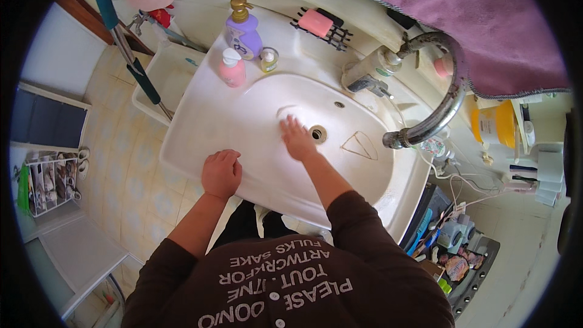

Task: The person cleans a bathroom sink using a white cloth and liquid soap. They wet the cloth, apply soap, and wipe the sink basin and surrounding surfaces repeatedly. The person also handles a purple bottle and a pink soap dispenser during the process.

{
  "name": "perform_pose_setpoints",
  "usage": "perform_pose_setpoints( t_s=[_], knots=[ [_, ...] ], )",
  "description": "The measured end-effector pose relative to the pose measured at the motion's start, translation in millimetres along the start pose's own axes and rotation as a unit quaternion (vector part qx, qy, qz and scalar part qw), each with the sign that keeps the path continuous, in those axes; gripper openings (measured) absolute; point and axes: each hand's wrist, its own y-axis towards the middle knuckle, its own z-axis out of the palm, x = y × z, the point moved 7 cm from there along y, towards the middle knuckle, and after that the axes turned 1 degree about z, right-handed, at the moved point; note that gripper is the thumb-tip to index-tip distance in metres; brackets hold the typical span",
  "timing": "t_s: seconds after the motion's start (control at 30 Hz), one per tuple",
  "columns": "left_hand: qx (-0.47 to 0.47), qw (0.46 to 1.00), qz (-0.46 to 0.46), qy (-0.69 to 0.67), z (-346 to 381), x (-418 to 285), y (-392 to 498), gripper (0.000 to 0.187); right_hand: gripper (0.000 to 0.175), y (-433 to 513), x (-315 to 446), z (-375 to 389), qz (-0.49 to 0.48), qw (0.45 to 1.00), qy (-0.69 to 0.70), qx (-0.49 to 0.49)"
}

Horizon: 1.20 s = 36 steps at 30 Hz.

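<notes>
My right hand [297,137] is flat and low over the white ceramic washbasin [273,168], left of the drain hole [318,134], its fingers somewhat apart; whether it touches the surface I cannot tell. Nothing shows in it. My left hand [222,173] rests at the basin's near left edge, fingers curled in; its palm is hidden. A brown triangular outline [360,146] lies in the bowl right of the drain. At the back left stand a purple pump bottle [246,36], a pink pump bottle [232,70] and a small pump bottle [269,61] of yellowish liquid.
A curved metal faucet spout [455,95] arches over the basin's right side. Pink soap [315,23] lies on a black rack [339,38] at the back. A pink towel [455,13] hangs at upper right. A teal-and-metal pole [132,61] stands left, above a white tub [157,77].
</notes>
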Motion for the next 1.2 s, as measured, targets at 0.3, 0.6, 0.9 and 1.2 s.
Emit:
perform_pose_setpoints(
  t_s=[0.3, 0.6, 0.9, 1.2],
  knots=[
    [0.010, 1.000, -0.014, -0.007, 1.7, 0.7, -2.0, 0.015, 0.054, -83.9, 34.0, 23.8, -0.012, 0.937, 0.244, 0.248],
    [-0.003, 1.000, -0.011, 0.011, 1.2, 2.4, -3.2, 0.013, 0.051, -52.6, 53.1, 22.2, -0.071, 0.932, 0.265, 0.238],
    [0.014, 1.000, -0.010, 0.007, 8.8, 6.1, -5.9, 0.013, 0.037, -198.7, 30.1, -68.0, 0.033, 0.923, 0.349, 0.161],
    [0.039, 0.999, 0.012, -0.009, 12.7, 6.6, -2.6, 0.013, 0.049, -203.5, 84.7, -60.2, -0.044, 0.942, 0.327, 0.056]
  ],
)
